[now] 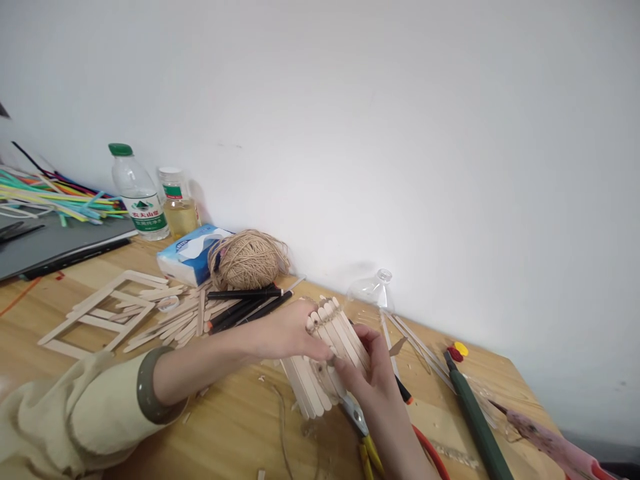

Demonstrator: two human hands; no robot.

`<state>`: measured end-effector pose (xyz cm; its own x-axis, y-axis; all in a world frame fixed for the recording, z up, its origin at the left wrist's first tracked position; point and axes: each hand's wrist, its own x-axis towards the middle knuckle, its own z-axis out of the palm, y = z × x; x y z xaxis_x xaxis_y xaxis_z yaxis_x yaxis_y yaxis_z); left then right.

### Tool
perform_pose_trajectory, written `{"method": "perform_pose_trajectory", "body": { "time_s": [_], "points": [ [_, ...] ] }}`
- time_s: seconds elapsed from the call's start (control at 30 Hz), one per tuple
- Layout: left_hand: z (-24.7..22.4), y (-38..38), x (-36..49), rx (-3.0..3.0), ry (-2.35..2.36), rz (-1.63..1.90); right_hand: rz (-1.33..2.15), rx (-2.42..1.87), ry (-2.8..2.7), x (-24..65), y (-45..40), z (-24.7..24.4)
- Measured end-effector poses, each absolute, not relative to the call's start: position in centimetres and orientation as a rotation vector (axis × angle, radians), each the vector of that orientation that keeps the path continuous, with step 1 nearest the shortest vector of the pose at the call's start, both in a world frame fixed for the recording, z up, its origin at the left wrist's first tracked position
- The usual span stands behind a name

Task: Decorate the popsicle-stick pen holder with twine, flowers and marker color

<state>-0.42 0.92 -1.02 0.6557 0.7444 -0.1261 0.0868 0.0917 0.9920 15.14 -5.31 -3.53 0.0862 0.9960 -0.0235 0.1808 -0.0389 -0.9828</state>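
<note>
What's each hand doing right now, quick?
Left hand: closed on the wooden stick piece.
Right hand: closed on the same piece, from the other side.

Table (235,413) honey-yellow wood with darker grain; along its back edge, green-capped clear bottle (140,193) with white-and-green label, jar (177,207) of pale yellow liquid under a white lid, blue-and-white tissue pack (187,257), tan twine ball (253,260). Near the front edge, stick piece (345,337) pale cream wood, beside it yellow-and-red-handled pliers (356,417) with grey metal head; sleeve (95,413) light yellow, its olive-grey cuff (153,387) flecked with white dots. Toward the back right corner, one yellow blob (461,349) and one dark red blob (455,354), dark green tool (475,420), pink glue gun (550,440) with brown smudges.
</note>
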Motion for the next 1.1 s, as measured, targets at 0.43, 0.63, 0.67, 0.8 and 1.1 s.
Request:
{"method": "perform_pose_trajectory", "body": {
  "time_s": [0.43, 0.63, 0.67, 0.8, 1.1],
  "points": [
    [-0.81, 0.9, -0.44, 1.375, 0.784, 0.567, 0.975, -1.402, -1.467, 15.84, -5.13, -3.62],
    [-0.71, 0.96, -0.56, 1.361, 0.783, 0.554, 0.997, -1.373, -1.421, 15.72, -5.53, -3.05],
    [-0.65, 0.97, -0.58, 1.356, 0.78, 0.55, 1.017, -1.361, -1.414, 15.73, -5.58, -3.01],
    [-0.41, 0.97, -0.63, 1.333, 0.773, 0.542, 1.094, -1.329, -1.399, 15.89, -5.63, -3.21],
    [-0.54, 0.68, -0.45, 1.356, 0.785, 0.554, 1.016, -1.374, -1.446, 15.65, -5.54, -3.16]
  ]
}}
